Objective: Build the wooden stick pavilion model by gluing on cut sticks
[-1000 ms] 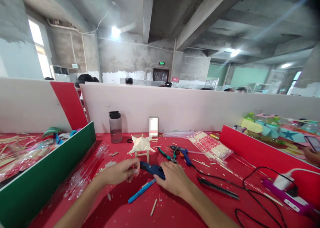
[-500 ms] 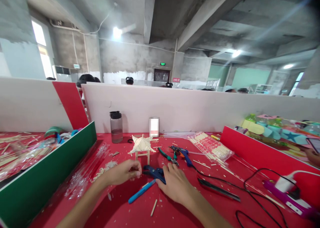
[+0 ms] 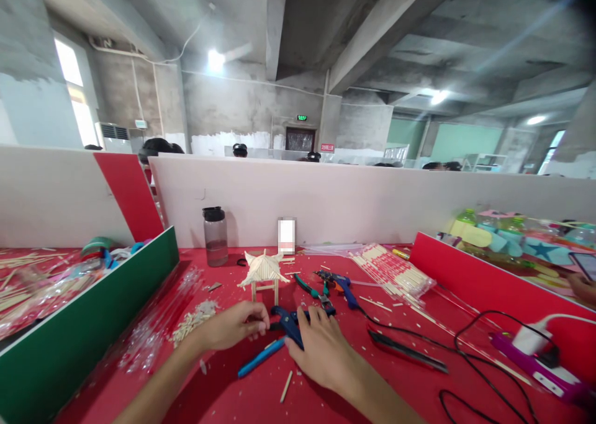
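My right hand (image 3: 323, 349) lies over a dark blue hand cutter (image 3: 287, 326), its fingers bent across the handles and its thumb along the near side. The cutter's black end points left. Close to that end, my left hand (image 3: 244, 323) is curled with thumb and fingertips together; whatever may be pinched there is too small to make out. Just behind the hands stands a small wooden-stick pavilion (image 3: 264, 270) with a pointed roof and stick legs. A blue pen-like tool (image 3: 261, 358) lies in front of the cutter, and a short stick (image 3: 286, 387) lies nearer me.
Green-handled pliers (image 3: 313, 288) and a blue glue gun (image 3: 342, 284) lie behind my right hand. A black utility knife (image 3: 407, 349), cable and purple power strip (image 3: 535, 368) are right. Cut stick bits (image 3: 193, 321) pile left; a bottle (image 3: 215, 241) stands behind.
The cutter has turned and its handles have spread apart beneath my right hand. My left hand has shifted slightly right, still curled by the cutter's end.
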### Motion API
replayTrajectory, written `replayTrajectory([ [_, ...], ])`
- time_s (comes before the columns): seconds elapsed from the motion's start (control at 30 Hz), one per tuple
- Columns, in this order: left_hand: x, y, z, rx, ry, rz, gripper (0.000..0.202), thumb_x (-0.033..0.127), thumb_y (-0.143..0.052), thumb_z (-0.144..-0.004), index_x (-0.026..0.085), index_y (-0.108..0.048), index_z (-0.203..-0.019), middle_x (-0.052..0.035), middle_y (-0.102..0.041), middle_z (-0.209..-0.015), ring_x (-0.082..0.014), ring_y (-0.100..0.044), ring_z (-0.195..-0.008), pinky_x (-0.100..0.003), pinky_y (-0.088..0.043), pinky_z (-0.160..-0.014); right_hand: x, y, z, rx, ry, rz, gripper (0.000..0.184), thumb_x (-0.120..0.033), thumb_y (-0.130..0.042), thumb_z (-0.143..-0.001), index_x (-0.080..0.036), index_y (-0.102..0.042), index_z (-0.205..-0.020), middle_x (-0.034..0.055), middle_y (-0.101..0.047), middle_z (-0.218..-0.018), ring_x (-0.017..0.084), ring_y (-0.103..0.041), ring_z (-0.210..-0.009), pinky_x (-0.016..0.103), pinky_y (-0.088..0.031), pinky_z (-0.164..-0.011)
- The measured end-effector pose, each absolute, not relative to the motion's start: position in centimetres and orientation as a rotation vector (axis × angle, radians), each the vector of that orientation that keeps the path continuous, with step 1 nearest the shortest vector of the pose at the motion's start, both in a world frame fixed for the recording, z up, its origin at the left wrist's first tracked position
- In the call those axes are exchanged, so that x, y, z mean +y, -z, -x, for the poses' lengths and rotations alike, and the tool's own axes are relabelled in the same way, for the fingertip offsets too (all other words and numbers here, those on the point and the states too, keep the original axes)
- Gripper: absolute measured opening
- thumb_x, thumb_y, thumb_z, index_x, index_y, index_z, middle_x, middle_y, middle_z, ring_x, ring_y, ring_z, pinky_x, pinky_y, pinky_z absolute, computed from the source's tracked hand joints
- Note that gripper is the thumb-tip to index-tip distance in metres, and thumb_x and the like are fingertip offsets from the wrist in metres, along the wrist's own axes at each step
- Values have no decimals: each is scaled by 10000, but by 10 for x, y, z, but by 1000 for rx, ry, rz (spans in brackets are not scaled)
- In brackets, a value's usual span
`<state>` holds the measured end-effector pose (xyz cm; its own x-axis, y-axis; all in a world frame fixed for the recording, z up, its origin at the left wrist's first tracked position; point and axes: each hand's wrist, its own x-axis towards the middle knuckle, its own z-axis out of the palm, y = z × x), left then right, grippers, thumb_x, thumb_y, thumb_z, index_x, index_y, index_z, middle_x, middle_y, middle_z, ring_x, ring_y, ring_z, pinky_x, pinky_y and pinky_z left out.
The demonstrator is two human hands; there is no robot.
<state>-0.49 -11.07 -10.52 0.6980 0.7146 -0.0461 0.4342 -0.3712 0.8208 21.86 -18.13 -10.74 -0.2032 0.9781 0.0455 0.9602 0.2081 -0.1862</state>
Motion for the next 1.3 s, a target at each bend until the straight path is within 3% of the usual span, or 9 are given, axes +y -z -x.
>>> replayTrajectory([
  [0.2, -108, 111, 3, 901, -403, -2082, 242, 384, -523, -911, 164, -623, -894, -51, -664, -861, -196, -608, -790, -298, -480, -729, -177, 109, -226, -2344, -170, 1694, 598, -458, -470, -953, -106, -485, -1436, 241, -522, -1399, 400, -468, -1295, 551, -372, -1055],
  [0.33, -111, 110, 2, 931, -350, -2158, 177, 298, -542, -896, 165, -657, -907, -54, -692, -884, -198, -622, -814, -285, -476, -738, -174, 107, -231, -2390, -142, 1478, 373, -409, -553, -934, -214, -629, -1243, 121, -621, -1166, 300, -539, -1151, 428, -424, -1001],
  [0.47, -113, 108, 0, 872, -327, -2204, 180, 263, -546, -894, 172, -699, -913, -54, -720, -900, -196, -641, -836, -272, -482, -757, -173, 107, -230, -2470, -167, 1336, 206, -326, -610, -911, -261, -691, -1089, 62, -576, -1068, 239, -526, -1082, 345, -432, -947],
  [0.8, -113, 108, -1, 877, -247, -2234, 145, 237, -597, -830, 179, -717, -887, -56, -727, -878, -206, -634, -808, -282, -488, -734, -172, 117, -224, -2585, -7, 1285, 86, -231, -596, -926, -187, -657, -967, 83, -522, -1142, 247, -484, -1106, 401, -416, -1003],
  [1.0, -114, 106, -1, 864, -253, -2221, 137, 277, -609, -832, 183, -703, -864, -40, -720, -837, -198, -628, -783, -275, -477, -717, -170, 121, -222, -2676, 141, 1163, 161, -328, -675, -905, -199, -653, -999, 76, -530, -1158, 272, -465, -1133, 427, -418, -996],
  [1.2, -110, 111, 1, 865, -257, -2227, 144, 261, -591, -835, 180, -701, -878, -48, -728, -848, -195, -627, -785, -272, -470, -707, -174, 114, -216, -2784, 340, 1036, 98, -233, -584, -962, -190, -662, -1002, 75, -630, -1017, 259, -518, -1051, 408, -435, -932],
  [1.3, -109, 113, 2, 861, -253, -2242, 148, 265, -589, -831, 181, -698, -882, -46, -725, -853, -194, -622, -787, -268, -464, -703, -177, 111, -212, -2815, 386, 1010, 120, -267, -593, -963, -185, -670, -1006, 75, -670, -975, 251, -544, -1017, 389, -435, -906],
])
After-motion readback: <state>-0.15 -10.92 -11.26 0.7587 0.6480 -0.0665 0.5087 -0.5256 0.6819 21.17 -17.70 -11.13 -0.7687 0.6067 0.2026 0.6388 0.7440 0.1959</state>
